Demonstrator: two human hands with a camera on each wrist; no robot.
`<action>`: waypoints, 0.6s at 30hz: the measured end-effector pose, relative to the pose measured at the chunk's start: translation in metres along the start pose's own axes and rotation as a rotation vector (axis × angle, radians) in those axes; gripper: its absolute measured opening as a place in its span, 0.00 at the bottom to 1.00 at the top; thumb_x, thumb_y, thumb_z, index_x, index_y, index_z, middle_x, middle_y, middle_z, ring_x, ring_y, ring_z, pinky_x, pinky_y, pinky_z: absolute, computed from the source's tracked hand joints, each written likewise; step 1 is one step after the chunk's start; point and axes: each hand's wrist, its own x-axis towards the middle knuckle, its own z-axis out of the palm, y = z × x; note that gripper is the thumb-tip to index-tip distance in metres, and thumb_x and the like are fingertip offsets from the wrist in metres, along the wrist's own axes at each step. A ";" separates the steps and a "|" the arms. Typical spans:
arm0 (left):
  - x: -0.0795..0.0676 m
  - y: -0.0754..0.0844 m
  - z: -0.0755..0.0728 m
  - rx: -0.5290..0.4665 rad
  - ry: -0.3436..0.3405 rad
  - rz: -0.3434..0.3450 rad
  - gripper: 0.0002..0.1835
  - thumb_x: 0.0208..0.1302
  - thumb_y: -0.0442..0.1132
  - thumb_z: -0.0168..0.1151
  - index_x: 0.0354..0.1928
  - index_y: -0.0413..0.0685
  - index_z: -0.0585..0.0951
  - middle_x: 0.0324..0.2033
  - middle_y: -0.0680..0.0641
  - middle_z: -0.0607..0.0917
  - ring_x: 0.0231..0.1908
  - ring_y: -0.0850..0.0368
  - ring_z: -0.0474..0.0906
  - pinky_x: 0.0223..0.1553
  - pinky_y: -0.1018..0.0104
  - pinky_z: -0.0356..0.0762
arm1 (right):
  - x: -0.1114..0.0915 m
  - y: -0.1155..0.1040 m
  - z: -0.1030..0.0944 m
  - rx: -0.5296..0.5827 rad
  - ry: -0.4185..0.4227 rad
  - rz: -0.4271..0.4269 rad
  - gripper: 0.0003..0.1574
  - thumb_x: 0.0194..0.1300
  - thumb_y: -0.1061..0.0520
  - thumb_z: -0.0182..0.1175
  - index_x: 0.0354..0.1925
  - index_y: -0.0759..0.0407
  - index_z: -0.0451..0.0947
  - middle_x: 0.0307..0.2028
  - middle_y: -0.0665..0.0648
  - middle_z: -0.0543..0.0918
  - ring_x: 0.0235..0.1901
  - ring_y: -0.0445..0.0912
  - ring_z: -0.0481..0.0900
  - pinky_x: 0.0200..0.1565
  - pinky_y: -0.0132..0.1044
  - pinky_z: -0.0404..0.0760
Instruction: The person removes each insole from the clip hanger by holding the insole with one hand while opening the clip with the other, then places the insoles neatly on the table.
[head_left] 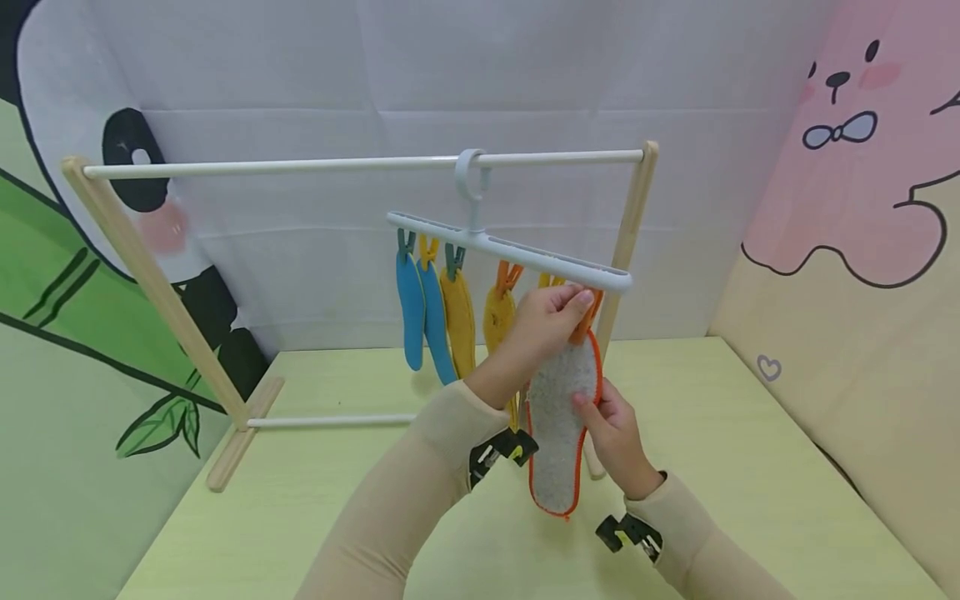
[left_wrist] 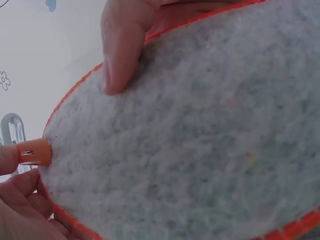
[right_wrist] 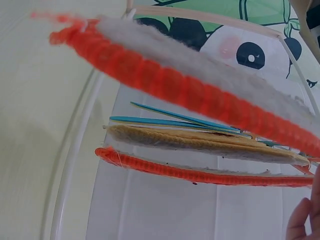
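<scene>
My left hand (head_left: 542,329) pinches an orange clothespin (head_left: 588,320) below the right end of the white hanger (head_left: 551,257). That clothespin sits at the upper end of a grey felt insole (head_left: 557,425) with red-orange edging. My right hand (head_left: 618,432) grips the insole by its right edge, thumb on the front face. In the left wrist view the clothespin (left_wrist: 36,152) touches the insole's (left_wrist: 175,135) rounded end; how far it bites is unclear. Behind, another red-edged insole (right_wrist: 200,175) hangs, seen in the right wrist view.
Blue insoles (head_left: 410,312) and yellow insoles (head_left: 457,321) hang from other clothespins on the hanger. Its hook (head_left: 471,175) loops over the white top rod (head_left: 300,166) of a wooden-legged rack (head_left: 157,292). The rack stands on a pale table (head_left: 322,500) before a grey backdrop.
</scene>
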 end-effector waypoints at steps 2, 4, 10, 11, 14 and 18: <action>0.000 0.001 0.000 -0.002 0.005 -0.006 0.14 0.70 0.37 0.55 0.44 0.31 0.83 0.21 0.51 0.72 0.26 0.61 0.65 0.25 0.74 0.61 | 0.000 0.000 0.000 -0.005 0.003 0.002 0.11 0.69 0.72 0.47 0.45 0.83 0.65 0.32 0.44 0.78 0.32 0.35 0.76 0.35 0.25 0.76; 0.000 0.002 0.000 -0.011 0.008 -0.019 0.14 0.70 0.37 0.55 0.46 0.32 0.83 0.22 0.51 0.72 0.26 0.61 0.65 0.26 0.74 0.61 | 0.000 -0.001 -0.001 0.000 0.004 0.006 0.11 0.70 0.72 0.47 0.45 0.84 0.65 0.32 0.44 0.78 0.33 0.35 0.76 0.35 0.25 0.76; 0.000 0.000 0.001 -0.025 0.005 -0.012 0.14 0.70 0.36 0.56 0.46 0.31 0.83 0.17 0.52 0.65 0.23 0.61 0.61 0.23 0.73 0.57 | -0.001 0.002 -0.001 0.012 0.003 0.001 0.12 0.70 0.72 0.47 0.45 0.85 0.64 0.34 0.44 0.79 0.34 0.35 0.77 0.36 0.25 0.77; 0.000 0.000 0.001 -0.025 0.006 -0.007 0.14 0.70 0.36 0.56 0.47 0.31 0.82 0.17 0.52 0.65 0.23 0.61 0.60 0.23 0.73 0.57 | -0.001 0.003 -0.001 0.011 0.001 -0.002 0.12 0.69 0.73 0.46 0.46 0.85 0.64 0.35 0.44 0.79 0.34 0.35 0.77 0.36 0.25 0.77; 0.001 -0.003 0.001 -0.016 0.014 0.007 0.14 0.70 0.36 0.55 0.48 0.31 0.82 0.21 0.53 0.71 0.24 0.62 0.62 0.24 0.74 0.58 | -0.001 0.004 -0.001 0.012 -0.011 -0.003 0.12 0.69 0.73 0.46 0.46 0.85 0.64 0.35 0.44 0.78 0.35 0.35 0.77 0.36 0.26 0.77; 0.001 -0.005 0.001 -0.019 0.017 0.013 0.14 0.70 0.36 0.56 0.46 0.31 0.83 0.19 0.52 0.69 0.23 0.62 0.61 0.23 0.74 0.58 | -0.001 0.005 -0.001 0.004 -0.017 -0.003 0.12 0.70 0.73 0.46 0.46 0.85 0.65 0.34 0.44 0.78 0.34 0.35 0.77 0.36 0.26 0.77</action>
